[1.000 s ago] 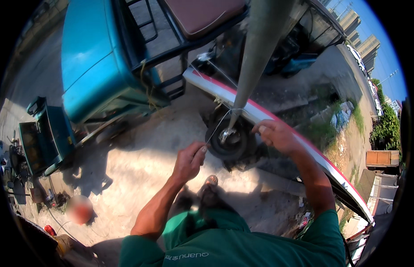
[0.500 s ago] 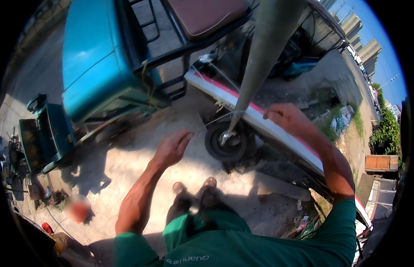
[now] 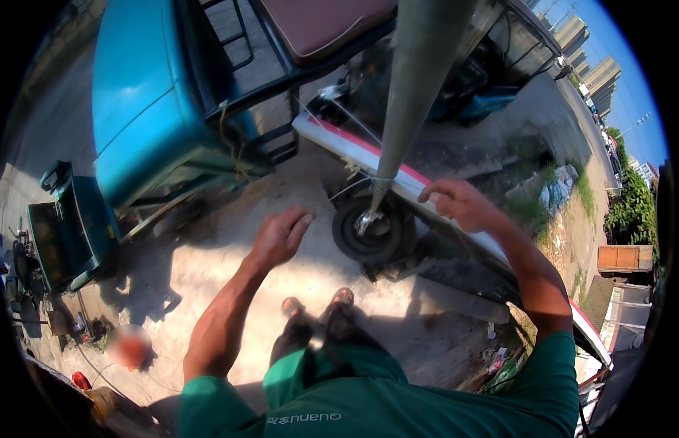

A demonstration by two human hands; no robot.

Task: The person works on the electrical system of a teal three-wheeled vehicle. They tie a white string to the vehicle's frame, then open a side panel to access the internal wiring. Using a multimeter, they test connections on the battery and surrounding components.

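Your left hand [image 3: 279, 235] has swung outward, away from the pole, over the last second, and your right hand [image 3: 460, 206] has dropped slightly in the last half second; the thin, pale, wire-like strand [image 3: 348, 190] now runs at a shallower slant than in the first frame. That single strand meets one tall, round, grey metal pole [image 3: 416, 80] low down, beside a long white board with a red stripe [image 3: 325, 133], and leads toward your left fingertips. Your left thumb and fingers are pinched together on its faint far end. Your right fingers are curled, the index reaching forward above the board; whether they grip anything, you cannot tell from this angle.

One black-tyred wheel [image 3: 345, 237] sits by the pole's foot, where a crumpled silvery wrapping [image 3: 368, 220] catches the sun. Below, your two sandalled feet [image 3: 341, 296] stand on pale ground.

Farther out are one large, glossy teal vehicle body [image 3: 135, 95], one brown padded seat [image 3: 325, 22] on a black frame, and one smaller, dark teal vehicle [image 3: 66, 233] at far left. Your green shirt [image 3: 427, 401] bears one line of pale lettering [image 3: 303, 418], upside down in view.
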